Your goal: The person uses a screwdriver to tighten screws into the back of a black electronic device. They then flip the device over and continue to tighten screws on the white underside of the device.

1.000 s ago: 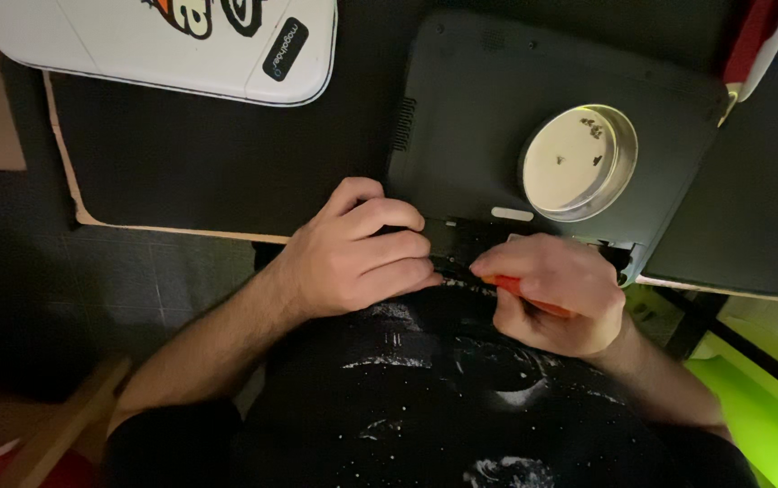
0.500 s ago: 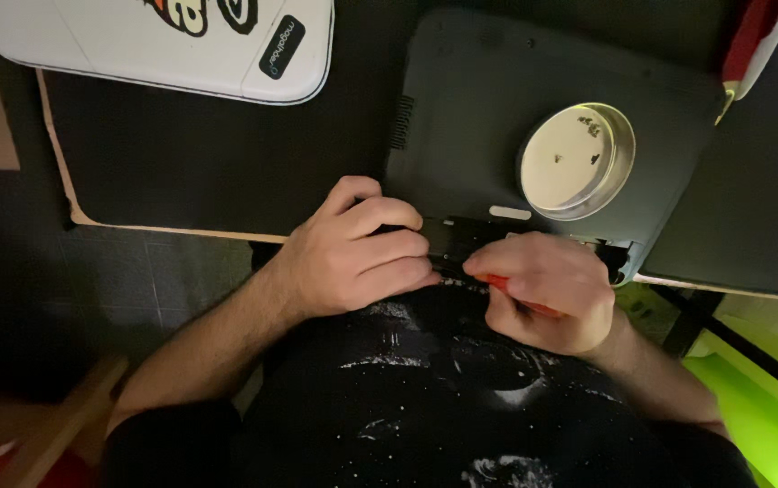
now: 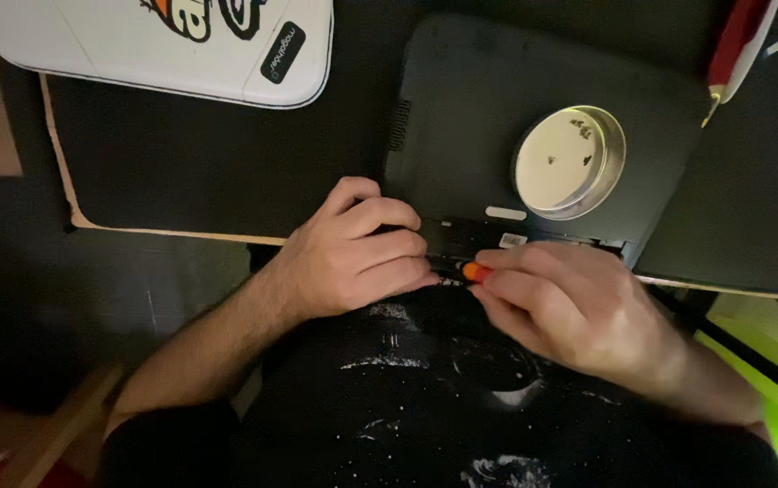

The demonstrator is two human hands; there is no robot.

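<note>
I see my left hand with fingers curled, pressing the near edge of the upturned dark laptop on the tabletop, while my right hand fingers pinch an orange-handled screwdriver at that edge.

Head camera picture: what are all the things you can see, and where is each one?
laptop: one, dark grey, upside down on the desk, near edge at the hands
dish: one, round, white, on the laptop, tiny dark bits inside
screwdriver: one, orange handle tip showing, at the laptop's near edge
case: one, white with stickers, top left
mat: one, black, under the laptop
red tool: one, top right, partly cut off
left hand: curled at the laptop's near edge
right hand: around the screwdriver
</note>
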